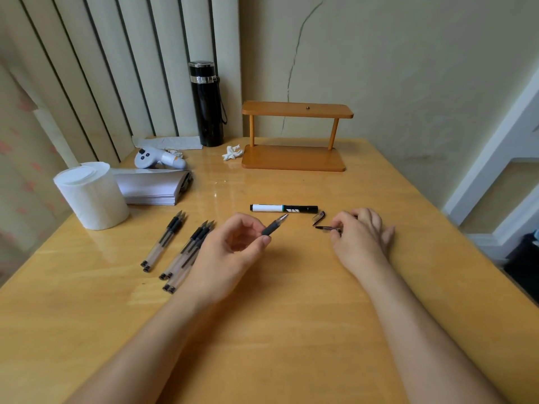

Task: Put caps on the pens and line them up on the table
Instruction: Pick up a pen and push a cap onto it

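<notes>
My left hand (233, 252) grips an uncapped gel pen (274, 225) by its black grip, tip pointing up and to the right. My right hand (361, 231) rests on the table with its fingertips pinched on a clear cap (328, 228) with a black clip. A second loose cap (318, 216) lies just behind it. A capped black-and-white marker (284, 208) lies crosswise farther back. Several uncapped clear pens lie side by side at the left, one pair (164, 240) and a larger bunch (186, 255) partly hidden by my left hand.
A paper roll (92, 195) stands at the left beside a stack of paper (151, 186). Behind are a grey controller (159, 158), a black flask (207, 104), a crumpled tissue (232, 153) and a small wooden shelf (294, 138). The table's right edge (481, 249) runs diagonally.
</notes>
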